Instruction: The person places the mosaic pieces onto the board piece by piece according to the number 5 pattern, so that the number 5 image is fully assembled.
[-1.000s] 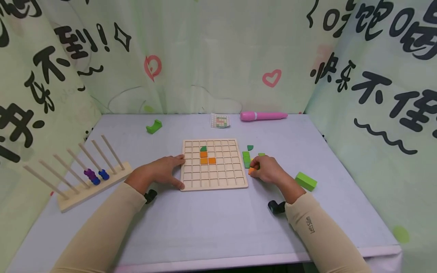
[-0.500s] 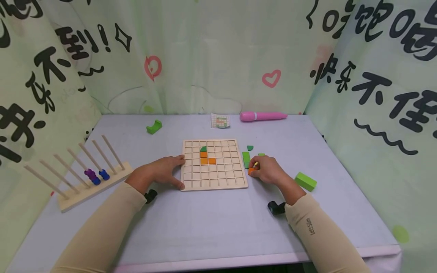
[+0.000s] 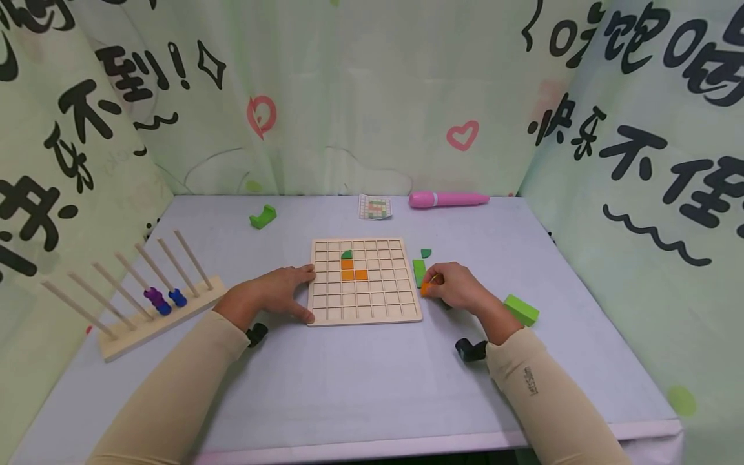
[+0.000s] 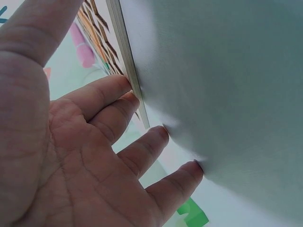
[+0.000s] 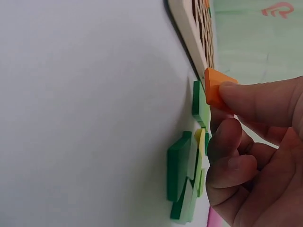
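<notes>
Two fingers of the right hand [image 3: 459, 287] pinch an orange tile [image 5: 215, 87].

The right hand [image 3: 459, 289] hides most of the tile pile [image 5: 187, 179] in the head view.

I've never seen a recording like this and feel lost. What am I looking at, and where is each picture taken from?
No machine here: a person works with bare hands. The wide picture comes from a head-worn camera; the two close-ups come from cameras on each wrist. On the table lies a wooden grid board with some orange and green tiles set in. The left hand rests against the board's edge. The right hand pinches an orange tile beside loose green tiles. Farther off: a peg rack, a pink pen.
</notes>
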Motion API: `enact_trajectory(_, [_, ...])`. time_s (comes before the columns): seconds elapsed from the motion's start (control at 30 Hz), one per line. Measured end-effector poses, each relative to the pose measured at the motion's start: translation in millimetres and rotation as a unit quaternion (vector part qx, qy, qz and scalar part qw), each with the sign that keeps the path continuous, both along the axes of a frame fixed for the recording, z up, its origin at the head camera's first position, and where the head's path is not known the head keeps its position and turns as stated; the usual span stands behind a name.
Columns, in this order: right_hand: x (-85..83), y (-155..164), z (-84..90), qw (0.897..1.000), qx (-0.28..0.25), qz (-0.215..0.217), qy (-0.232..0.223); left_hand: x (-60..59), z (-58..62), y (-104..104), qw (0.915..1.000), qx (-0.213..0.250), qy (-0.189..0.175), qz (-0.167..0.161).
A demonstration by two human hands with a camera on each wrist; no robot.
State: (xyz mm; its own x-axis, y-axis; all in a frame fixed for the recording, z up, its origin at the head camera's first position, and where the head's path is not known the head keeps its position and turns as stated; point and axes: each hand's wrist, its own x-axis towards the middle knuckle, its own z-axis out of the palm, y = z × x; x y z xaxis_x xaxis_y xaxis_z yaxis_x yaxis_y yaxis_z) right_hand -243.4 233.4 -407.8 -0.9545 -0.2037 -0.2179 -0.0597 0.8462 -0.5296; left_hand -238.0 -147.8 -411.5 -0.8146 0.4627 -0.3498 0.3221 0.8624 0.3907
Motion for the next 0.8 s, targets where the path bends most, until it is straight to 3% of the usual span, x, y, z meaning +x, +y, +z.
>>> enact_trajectory(0.37, [-12.3,-19.5,5.0,0.998,-0.056,0.006,-0.014,-0.2,-0.2,0.7,1.0,-0.003,-0.005,0.008])
enact_trajectory(0.6, [-19.9,-41.9,8.0,0.997,-0.065,0.029,-0.012,0.3,0.8,0.5,1.0,-0.003,-0.002,0.009])
enact_trajectory(0.8, [-25.3,-57.9,6.2,0.995,-0.082,0.032,-0.039,0.2,0.5,0.1,1.0,-0.001,0.0,0.003])
